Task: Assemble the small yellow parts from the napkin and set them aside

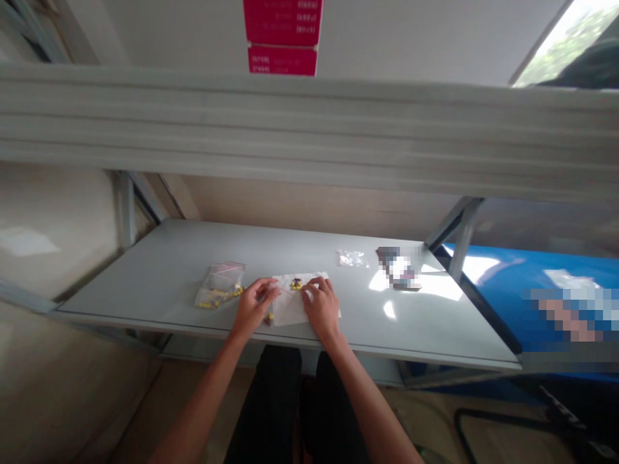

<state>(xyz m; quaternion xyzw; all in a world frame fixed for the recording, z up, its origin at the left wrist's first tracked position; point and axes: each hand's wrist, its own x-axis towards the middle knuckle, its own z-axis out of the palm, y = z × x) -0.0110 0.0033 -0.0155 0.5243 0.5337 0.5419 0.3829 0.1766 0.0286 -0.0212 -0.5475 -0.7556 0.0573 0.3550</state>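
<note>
A white sheet [289, 311], perhaps paper, lies near the table's front edge between my hands. Small yellow and dark pieces [296, 284] sit on its upper part. My left hand [252, 304] is at the sheet's left edge, thumb and fingers pinched together; what they hold is too small to make out. My right hand [321, 305] rests on the sheet's right side with curled fingers, their tips beside the yellow pieces; anything in them is hidden. Left of my left hand lies a clear zip bag [225, 277] with several yellow pieces. Another small yellow-brown piece [269, 318] is below my left fingers.
A clear plastic bag [353, 259] lies toward the back of the grey table [145, 277]. Right of it is a blurred-out dark object [399, 269]. A metal beam [290, 135] crosses above, carrying a red label [283, 38]. A blue surface [503, 270] adjoins on the right.
</note>
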